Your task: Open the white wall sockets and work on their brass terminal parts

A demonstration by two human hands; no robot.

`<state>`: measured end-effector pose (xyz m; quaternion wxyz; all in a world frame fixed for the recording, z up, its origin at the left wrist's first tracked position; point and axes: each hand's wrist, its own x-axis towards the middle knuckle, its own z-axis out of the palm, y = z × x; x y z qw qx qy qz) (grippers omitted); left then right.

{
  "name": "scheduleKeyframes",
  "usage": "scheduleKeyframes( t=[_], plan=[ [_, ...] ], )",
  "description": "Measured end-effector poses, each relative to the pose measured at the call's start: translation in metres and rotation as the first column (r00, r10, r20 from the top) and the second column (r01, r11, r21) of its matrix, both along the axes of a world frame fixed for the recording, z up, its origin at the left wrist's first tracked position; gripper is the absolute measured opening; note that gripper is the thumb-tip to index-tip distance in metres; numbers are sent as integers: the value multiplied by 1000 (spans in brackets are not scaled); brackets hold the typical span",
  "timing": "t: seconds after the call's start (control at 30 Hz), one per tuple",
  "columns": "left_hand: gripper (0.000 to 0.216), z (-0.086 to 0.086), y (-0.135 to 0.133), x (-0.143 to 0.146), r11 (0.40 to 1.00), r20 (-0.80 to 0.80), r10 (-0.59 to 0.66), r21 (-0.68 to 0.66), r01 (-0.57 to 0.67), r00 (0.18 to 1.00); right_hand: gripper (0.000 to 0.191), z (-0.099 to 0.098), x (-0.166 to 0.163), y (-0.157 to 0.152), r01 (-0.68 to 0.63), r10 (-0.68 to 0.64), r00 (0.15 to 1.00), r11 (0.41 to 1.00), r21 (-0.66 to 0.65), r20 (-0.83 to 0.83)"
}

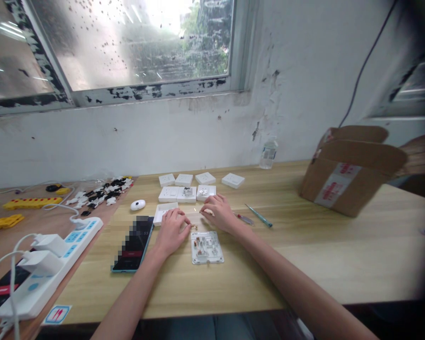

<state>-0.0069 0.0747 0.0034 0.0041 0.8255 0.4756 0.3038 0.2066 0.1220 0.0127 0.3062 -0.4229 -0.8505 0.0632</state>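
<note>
My left hand [173,230] is low over the table, fingers curled, with a small brass-coloured metal piece [194,227] at its thumb and fingertips. To its right, my right hand [218,213] has its fingertips drawn together near the table; whatever is between them is too small to make out. Just in front of both hands lies an opened white socket panel [207,248], inner side up, with copper-coloured metal parts in its left part. A white panel cover [161,213] lies partly behind my left hand. A screwdriver [246,219] rests beside my right wrist.
White socket panels [184,180] stand in rows at the back, some holding small metal parts. A teal pen-like tool [260,216], bottle [268,154] and cardboard box [343,174] are right. Phone [136,248], white case [138,205] and power strip [56,264] are left.
</note>
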Motion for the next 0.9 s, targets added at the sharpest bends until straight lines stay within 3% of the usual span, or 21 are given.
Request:
scheduleKeyframes(
  t=[0.13,0.23,0.43,0.67,0.9],
  plan=[
    [14,4,-2,3,999,37,-20,36,18,999,22,4,0,-12,-106,73,976,982,-156,-203],
    [26,8,-6,8,996,69,-43,79,37,997,33,2,-4,-24,-239,132,929,928,-286,-346],
    [10,12,-11,14,987,90,-94,140,81,992,40,-5,-13,-37,-402,113,823,809,-429,-557],
    [12,10,-10,13,984,91,-99,160,84,991,36,-1,-15,-40,-476,46,757,722,-502,-651],
    [16,8,-9,13,986,83,-109,139,96,991,38,-2,-16,-41,-464,48,776,717,-520,-628]
  ],
)
